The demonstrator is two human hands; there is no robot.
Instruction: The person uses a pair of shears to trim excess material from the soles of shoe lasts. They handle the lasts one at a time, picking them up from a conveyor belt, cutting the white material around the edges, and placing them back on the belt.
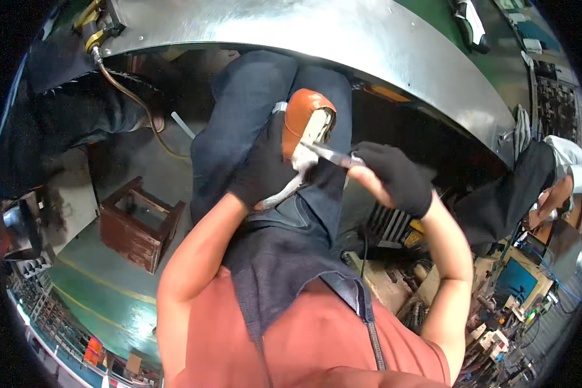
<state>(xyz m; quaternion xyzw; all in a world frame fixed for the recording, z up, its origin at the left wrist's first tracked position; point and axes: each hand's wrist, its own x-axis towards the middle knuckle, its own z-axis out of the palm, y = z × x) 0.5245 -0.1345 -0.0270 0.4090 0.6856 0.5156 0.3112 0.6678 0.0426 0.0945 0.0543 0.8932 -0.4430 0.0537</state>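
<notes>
While the right grip (391, 171) is closed firmly round the handle of a slim metal hand tool (333, 156), its black-gloved fingers leaving no open gap, the orange-brown leather shoe (294, 129) lies directly to its left and slightly farther from the body. The tool slants from that grip leftward and a little away, its tip at the pale strip (316, 127) along the shoe's upturned face; whether it actually touches is hard to tell. The left grip (262, 165) is the nearer one, wrapped round the shoe's left flank and holding it, whereas the right grip stands apart, meeting the work only through the tool. From the left grip, the shoe's rounded toe points ahead and slightly right, its long axis running back toward the waist, so the tool lies across it. Beneath both grips are denim-clad thighs (236, 110); beyond them, past the toe, curves the shiny metal bench (271, 22).
</notes>
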